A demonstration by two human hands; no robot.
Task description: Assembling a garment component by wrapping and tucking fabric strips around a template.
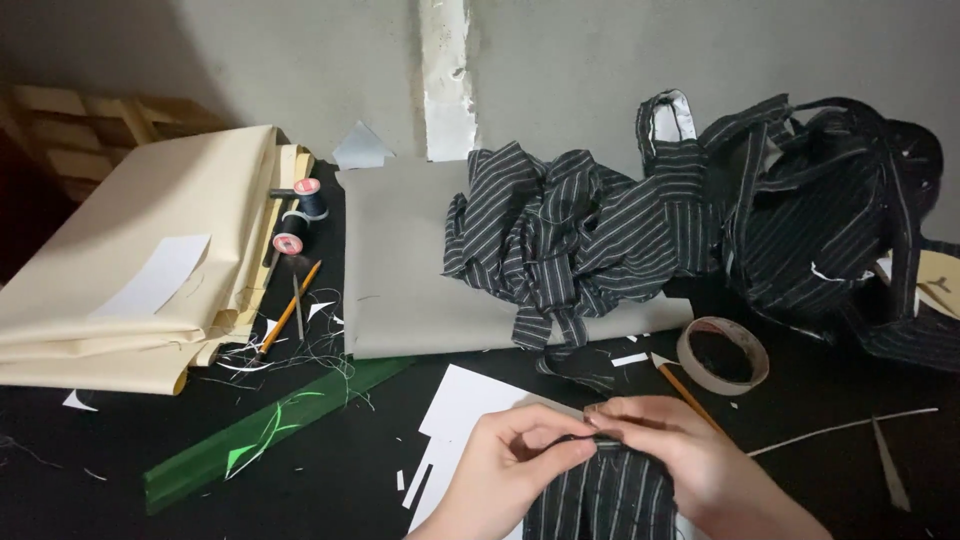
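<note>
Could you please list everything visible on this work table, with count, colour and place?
Small striped fabric piece: one, black with white stripes, bottom centre, pinched by both hands.
Heap of striped fabric: one, black and white, centre to right.
Grey sheet material: one, centre, under the heap.
Folded cream sheets: one stack, left.
Thread spools: two, dark thread, pink ends, beside the cream stack.
Pencils: two, orange; the other by the right hand.
Tape roll: one, beige, right of centre.
Green ruler: one, translucent, lower left.
White paper sheet: one, under the hands.
Black table: one, strewn with scraps.
Left hand: gripping the fabric's top edge.
Right hand: gripping the same edge.
</note>
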